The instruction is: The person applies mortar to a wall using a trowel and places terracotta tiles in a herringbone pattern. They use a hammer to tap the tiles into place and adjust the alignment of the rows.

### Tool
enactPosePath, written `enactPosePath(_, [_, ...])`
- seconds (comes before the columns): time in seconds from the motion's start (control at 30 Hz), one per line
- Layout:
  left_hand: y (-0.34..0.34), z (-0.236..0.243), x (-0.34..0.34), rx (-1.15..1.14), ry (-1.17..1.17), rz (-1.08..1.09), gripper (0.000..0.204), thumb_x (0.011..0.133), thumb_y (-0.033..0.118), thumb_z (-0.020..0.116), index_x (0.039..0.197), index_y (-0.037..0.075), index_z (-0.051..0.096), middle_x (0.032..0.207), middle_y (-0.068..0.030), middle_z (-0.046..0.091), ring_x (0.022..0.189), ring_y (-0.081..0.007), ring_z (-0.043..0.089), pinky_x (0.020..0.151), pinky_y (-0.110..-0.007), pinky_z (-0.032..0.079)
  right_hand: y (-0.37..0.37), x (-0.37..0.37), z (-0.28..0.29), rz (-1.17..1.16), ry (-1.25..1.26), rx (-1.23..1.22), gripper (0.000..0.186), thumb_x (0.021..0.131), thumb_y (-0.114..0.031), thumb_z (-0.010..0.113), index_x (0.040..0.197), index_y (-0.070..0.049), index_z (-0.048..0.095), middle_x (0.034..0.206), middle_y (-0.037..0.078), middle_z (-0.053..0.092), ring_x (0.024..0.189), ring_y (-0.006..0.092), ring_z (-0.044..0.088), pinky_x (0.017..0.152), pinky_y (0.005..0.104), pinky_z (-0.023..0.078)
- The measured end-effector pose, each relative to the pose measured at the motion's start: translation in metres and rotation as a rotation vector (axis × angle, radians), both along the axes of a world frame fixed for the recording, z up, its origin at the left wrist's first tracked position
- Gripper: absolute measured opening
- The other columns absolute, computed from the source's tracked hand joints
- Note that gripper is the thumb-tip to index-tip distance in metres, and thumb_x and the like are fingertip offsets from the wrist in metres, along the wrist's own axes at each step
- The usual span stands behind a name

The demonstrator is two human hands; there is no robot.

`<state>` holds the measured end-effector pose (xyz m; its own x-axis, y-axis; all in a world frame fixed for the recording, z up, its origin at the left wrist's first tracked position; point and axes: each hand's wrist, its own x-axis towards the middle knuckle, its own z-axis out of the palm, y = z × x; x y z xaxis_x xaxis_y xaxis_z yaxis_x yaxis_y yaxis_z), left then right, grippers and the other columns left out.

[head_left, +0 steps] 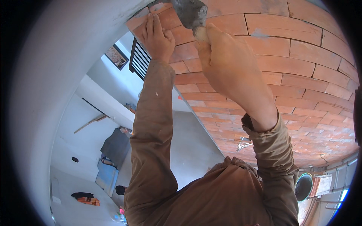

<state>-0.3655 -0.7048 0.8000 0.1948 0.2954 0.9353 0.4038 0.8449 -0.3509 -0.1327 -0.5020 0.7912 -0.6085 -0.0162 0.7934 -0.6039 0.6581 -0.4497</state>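
Observation:
Thin reddish bricks [283, 28] in staggered rows cover the surface in front of me. My left hand [159, 43] lies against a brick [136, 25] at their upper left edge, next to the pale wall. Its index and middle fingers are stretched out flat on the brick, and the thumb is apart. To its right, my right hand [232, 62] is closed round the light handle of a trowel [189, 13]. The trowel's grey, mortar-smeared blade points up, over the bricks near the top edge of the view. The blade's tip is out of sight.
A smooth pale wall [86, 34] curves along the left. Beyond my left arm are a dark barred grille [140, 59] and a framed picture [116, 57]. Loose wires [244, 144] poke from the brickwork. A round dark tub [304, 186] stands at lower right.

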Motion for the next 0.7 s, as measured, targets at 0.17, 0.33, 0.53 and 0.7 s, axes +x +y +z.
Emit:
enactPosePath(0.17, [0.002, 0.0, 0.003, 0.024, -0.035, 0.007, 0.059, 0.077, 0.005, 0.057, 0.136, 0.0, 0.054, 0.146, -0.0149, 0.049, 0.13, -0.0358, 0.046, 0.109, -0.054, 0.031, -0.023, -0.018, -0.007, 0.062, 0.084, 0.004, 0.01, 0.087, -0.007, 0.055, 0.093, 0.0, 0.059, 0.077, 0.021, 0.063, 0.077, 0.0456, 0.06, 0.066, 0.053, 0.046])
enactPosePath(0.33, [0.007, -0.002, 0.017, -0.011, -0.117, 0.038, 0.062, 0.074, 0.0, 0.061, 0.135, 0.0, 0.053, 0.15, -0.0143, 0.045, 0.133, -0.0356, 0.043, 0.11, -0.053, 0.029, -0.028, -0.031, 0.003, 0.085, 0.139, 0.039, 0.007, 0.08, -0.002, 0.057, 0.087, 0.001, 0.06, 0.074, 0.022, 0.064, 0.073, 0.0446, 0.062, 0.064, 0.0517, 0.048])
enactPosePath(0.53, [-0.014, -0.011, -0.027, 0.154, -0.462, 0.098, 0.062, 0.075, 0.003, 0.064, 0.135, 0.0, 0.053, 0.151, -0.013, 0.045, 0.133, -0.0356, 0.044, 0.11, -0.052, 0.029, -0.039, -0.035, 0.014, 0.08, 0.16, 0.016, 0.007, 0.08, -0.003, 0.058, 0.081, 0.004, 0.058, 0.069, 0.024, 0.063, 0.065, 0.0444, 0.062, 0.059, 0.0515, 0.05])
enactPosePath(0.7, [-0.03, -0.02, -0.047, 0.14, -0.392, 0.147, 0.058, 0.079, 0.008, 0.06, 0.136, 0.001, 0.054, 0.149, -0.0142, 0.047, 0.13, -0.0365, 0.046, 0.109, -0.052, 0.031, -0.038, -0.021, 0.016, 0.053, 0.2, 0.032, 0.009, 0.079, -0.002, 0.058, 0.078, 0.006, 0.056, 0.067, 0.027, 0.062, 0.062, 0.0446, 0.063, 0.056, 0.0498, 0.051])
